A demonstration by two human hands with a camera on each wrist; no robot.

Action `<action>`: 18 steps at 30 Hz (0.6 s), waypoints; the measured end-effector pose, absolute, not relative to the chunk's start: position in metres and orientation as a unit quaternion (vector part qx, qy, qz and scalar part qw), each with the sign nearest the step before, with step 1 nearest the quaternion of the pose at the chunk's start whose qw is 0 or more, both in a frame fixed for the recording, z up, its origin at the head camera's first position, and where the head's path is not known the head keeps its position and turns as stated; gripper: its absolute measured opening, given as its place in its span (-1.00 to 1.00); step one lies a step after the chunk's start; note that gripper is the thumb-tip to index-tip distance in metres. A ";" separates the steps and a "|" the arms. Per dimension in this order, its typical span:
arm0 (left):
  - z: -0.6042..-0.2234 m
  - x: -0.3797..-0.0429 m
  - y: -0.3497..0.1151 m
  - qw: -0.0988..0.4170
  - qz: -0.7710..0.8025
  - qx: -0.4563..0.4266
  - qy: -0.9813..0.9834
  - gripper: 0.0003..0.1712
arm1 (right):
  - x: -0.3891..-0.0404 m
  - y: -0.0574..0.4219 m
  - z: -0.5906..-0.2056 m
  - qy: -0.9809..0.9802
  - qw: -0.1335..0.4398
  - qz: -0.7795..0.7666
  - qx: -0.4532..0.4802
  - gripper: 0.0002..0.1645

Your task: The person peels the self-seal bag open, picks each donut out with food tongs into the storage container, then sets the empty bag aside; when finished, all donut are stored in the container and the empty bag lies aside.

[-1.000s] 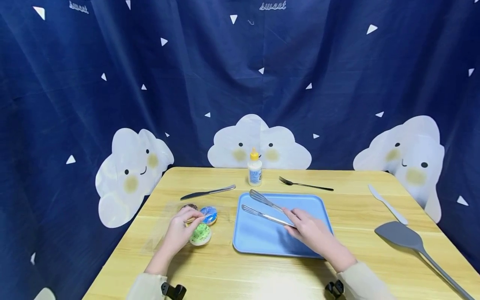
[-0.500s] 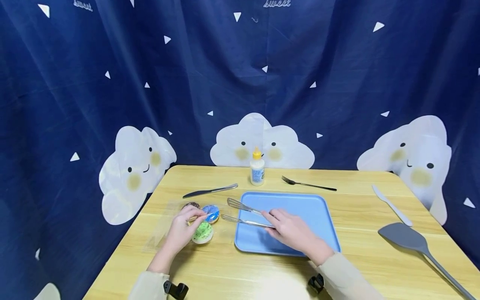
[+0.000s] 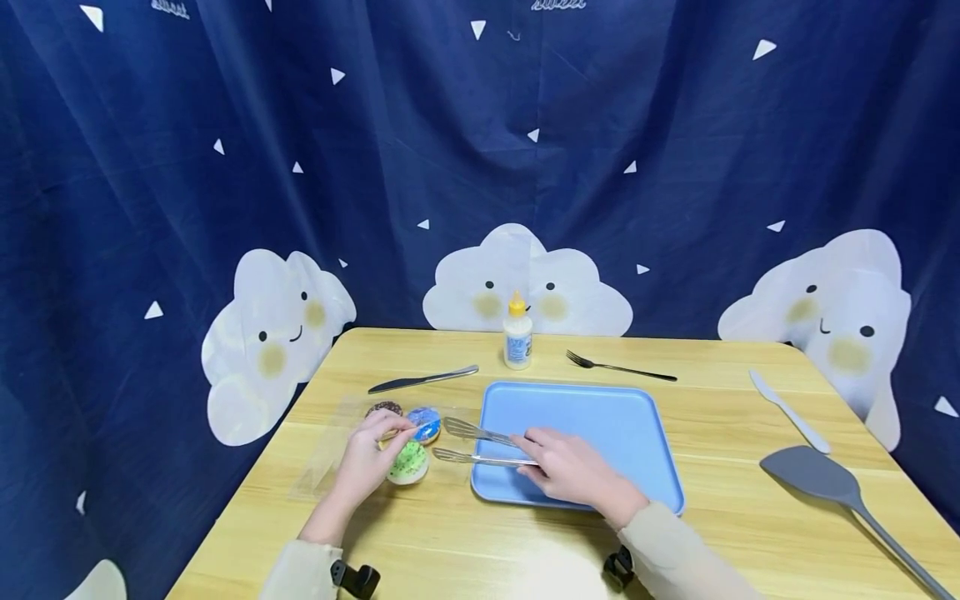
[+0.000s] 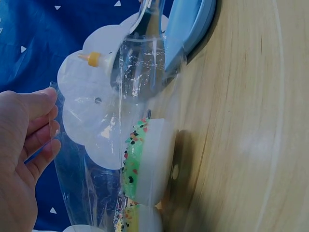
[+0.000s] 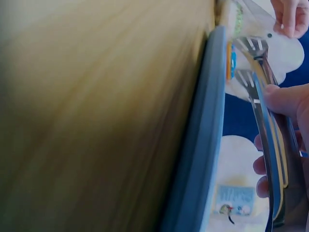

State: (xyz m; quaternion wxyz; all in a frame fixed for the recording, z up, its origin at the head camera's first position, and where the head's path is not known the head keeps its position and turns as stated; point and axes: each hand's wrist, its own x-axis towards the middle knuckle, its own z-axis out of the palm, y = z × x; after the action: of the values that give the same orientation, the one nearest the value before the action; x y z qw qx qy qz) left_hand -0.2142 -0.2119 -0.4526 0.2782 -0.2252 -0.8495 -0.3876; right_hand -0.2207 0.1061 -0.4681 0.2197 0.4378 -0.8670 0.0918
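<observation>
My left hand (image 3: 365, 457) pinches the upper edge of a clear plastic bag (image 4: 79, 159), lifting that side. Inside lie several doughnuts: green with sprinkles (image 3: 408, 461), blue (image 3: 424, 424), dark chocolate (image 3: 385, 407), and a yellow-topped one (image 4: 140, 217) partly visible in the left wrist view. Metal tongs (image 3: 483, 460) with slotted ends are held in my right hand (image 3: 573, 471), thumb on one arm and fingers on the other. Their arms stand apart, the tips pointing left at the bag's mouth, close to the blue and green doughnuts. Nothing is between the tips.
Under the right hand lies a blue tray (image 3: 585, 408). A white bottle with a yellow cap (image 3: 517, 346) stands behind it, between a table knife (image 3: 420, 380) and a black fork (image 3: 618, 367). At right lie a white knife (image 3: 787, 411) and a grey spatula (image 3: 813, 477).
My right hand has moved left with the tongs, from over the tray to the bag's mouth. My left hand keeps its pinch on the bag. The head view has shifted slightly.
</observation>
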 end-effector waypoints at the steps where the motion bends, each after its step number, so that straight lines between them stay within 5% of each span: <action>1: -0.453 -0.214 -0.211 0.278 -0.388 -0.226 -0.849 -0.85 | -0.221 0.103 -0.469 -0.872 0.213 0.089 0.432 -0.50; 18: -0.459 -0.217 -0.203 0.283 -0.365 -0.256 -0.849 -0.90 | -0.221 0.065 -0.468 -0.920 0.151 0.071 0.355 -0.41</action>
State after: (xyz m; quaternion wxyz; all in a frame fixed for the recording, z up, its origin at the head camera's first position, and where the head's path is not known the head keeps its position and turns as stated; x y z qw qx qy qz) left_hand -0.2175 -0.2030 -0.4586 0.2830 -0.2557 -0.8492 -0.3651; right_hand -0.2207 0.0648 -0.4676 0.1509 0.3552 -0.9198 0.0711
